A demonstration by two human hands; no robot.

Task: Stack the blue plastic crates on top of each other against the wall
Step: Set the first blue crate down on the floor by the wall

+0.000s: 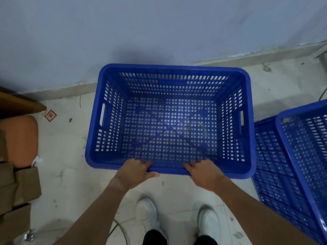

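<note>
Both hands, left point(136, 171) and right point(203, 174), close their grip on the near rim of the empty blue perforated plastic crate point(168, 119), holding it squarely before the pale wall point(141, 32), likely as the stack's base, more blue crates point(292, 165) lying just right.

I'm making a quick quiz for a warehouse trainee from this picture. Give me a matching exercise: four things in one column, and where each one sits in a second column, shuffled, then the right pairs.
Things:
1. held crate
2. second crate
3. cardboard boxes
4. white shoes

Places:
A. at the left edge of the floor
B. at the bottom, between the forearms
C. at the right edge, partly out of view
D. in the middle, its far rim toward the wall

Pairs: 1-D, 2-C, 3-A, 4-B. The left hand and right hand both grip the near rim of the held crate.
</note>
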